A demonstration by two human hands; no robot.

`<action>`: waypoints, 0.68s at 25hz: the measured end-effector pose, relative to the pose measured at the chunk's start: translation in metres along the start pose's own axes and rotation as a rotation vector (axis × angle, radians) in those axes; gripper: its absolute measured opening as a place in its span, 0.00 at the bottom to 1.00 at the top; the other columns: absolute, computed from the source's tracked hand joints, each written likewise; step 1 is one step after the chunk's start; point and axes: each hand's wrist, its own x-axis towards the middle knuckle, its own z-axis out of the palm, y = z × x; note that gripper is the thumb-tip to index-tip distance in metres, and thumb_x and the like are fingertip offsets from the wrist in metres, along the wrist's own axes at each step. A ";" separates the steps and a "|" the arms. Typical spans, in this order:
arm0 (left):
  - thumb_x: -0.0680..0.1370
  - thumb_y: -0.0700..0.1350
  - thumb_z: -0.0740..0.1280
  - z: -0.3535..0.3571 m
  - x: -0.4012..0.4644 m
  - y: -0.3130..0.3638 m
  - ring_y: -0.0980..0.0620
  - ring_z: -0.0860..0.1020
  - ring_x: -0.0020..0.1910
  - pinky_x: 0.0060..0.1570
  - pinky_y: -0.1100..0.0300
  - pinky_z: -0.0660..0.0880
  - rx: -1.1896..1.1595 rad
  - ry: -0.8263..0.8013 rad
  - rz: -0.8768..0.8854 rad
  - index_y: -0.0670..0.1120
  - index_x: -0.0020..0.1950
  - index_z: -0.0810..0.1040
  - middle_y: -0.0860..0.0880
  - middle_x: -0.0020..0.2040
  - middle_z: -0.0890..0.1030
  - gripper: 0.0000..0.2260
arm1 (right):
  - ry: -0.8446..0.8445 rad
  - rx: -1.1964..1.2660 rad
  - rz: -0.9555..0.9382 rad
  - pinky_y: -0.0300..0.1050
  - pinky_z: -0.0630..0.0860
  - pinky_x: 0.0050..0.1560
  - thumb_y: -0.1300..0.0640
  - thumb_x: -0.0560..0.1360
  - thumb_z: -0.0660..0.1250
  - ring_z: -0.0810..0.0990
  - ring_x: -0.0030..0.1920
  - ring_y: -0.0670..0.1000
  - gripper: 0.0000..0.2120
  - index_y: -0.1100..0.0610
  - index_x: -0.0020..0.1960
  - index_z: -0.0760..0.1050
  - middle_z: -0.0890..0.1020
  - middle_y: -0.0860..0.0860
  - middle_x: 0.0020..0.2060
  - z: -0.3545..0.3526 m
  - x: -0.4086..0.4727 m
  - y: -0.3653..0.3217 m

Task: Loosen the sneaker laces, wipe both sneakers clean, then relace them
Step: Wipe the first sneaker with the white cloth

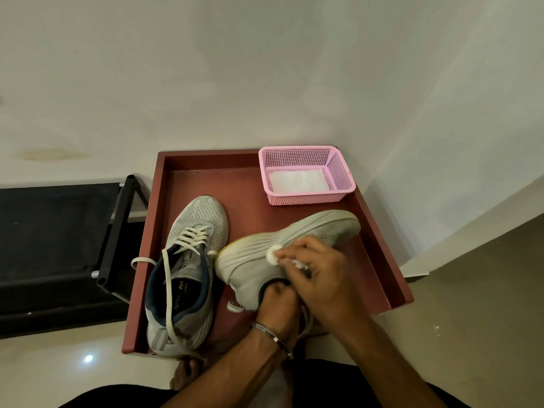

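left hand [276, 301] grips collar of tipped sneaker [282, 251] on red tray [379, 254] | right hand [318, 275] pinches white wipe [273, 256] against its sole | likely light, soft upper, stiff sole; hold at heel collar | laced sneaker [185, 278] upright beside | pink basket [306, 175] behind

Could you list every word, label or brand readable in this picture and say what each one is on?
"FLY", in yellow, on the insole of the upright sneaker; the darker word before it and the small line beside it are too blurred to read.
Engraved letters on the metal bracelet at the left wrist: too small to read surely.
Nothing readable on the tilted sneaker, the pink basket or the tray.
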 end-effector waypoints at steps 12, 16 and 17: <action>0.78 0.34 0.66 -0.001 -0.003 0.000 0.39 0.82 0.55 0.54 0.55 0.79 0.155 0.004 0.111 0.35 0.53 0.82 0.40 0.48 0.86 0.07 | 0.189 -0.081 0.280 0.36 0.77 0.47 0.61 0.75 0.71 0.80 0.51 0.47 0.07 0.53 0.51 0.84 0.81 0.46 0.49 -0.022 0.015 0.026; 0.80 0.33 0.59 0.003 0.006 -0.003 0.39 0.82 0.45 0.34 0.69 0.76 0.029 0.066 0.227 0.34 0.49 0.81 0.39 0.42 0.84 0.11 | -0.025 0.038 0.043 0.36 0.78 0.50 0.60 0.74 0.71 0.81 0.49 0.44 0.07 0.55 0.52 0.84 0.81 0.47 0.47 0.004 -0.005 0.000; 0.80 0.31 0.60 0.001 0.009 -0.009 0.40 0.82 0.47 0.38 0.67 0.78 -0.037 0.075 0.169 0.34 0.50 0.81 0.38 0.44 0.84 0.10 | 0.024 0.018 0.065 0.39 0.79 0.49 0.61 0.75 0.71 0.81 0.49 0.46 0.07 0.56 0.52 0.84 0.81 0.48 0.48 -0.001 0.003 0.010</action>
